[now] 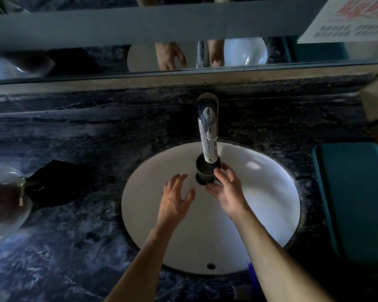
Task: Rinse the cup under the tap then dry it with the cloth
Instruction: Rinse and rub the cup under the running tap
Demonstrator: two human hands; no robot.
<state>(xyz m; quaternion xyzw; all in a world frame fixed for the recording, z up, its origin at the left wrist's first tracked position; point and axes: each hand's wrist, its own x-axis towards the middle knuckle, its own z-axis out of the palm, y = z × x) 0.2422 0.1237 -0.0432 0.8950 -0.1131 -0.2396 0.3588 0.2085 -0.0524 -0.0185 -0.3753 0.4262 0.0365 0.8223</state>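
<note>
A dark cup (205,172) stands upright right under the spout of the chrome tap (208,129), over the white round sink (266,192). My right hand (227,190) grips the cup's right side with thumb and fingers. My left hand (176,201) hovers open just left of the cup, fingers spread, not touching it. Whether water runs I cannot tell. A dark cloth (52,184) lies crumpled on the marble counter, left of the sink.
A dark marble counter (85,247) surrounds the sink. A glass bowl (4,201) sits at the left edge beside the cloth. A teal tray (358,199) stands right of the sink. A mirror (140,57) runs along the back wall.
</note>
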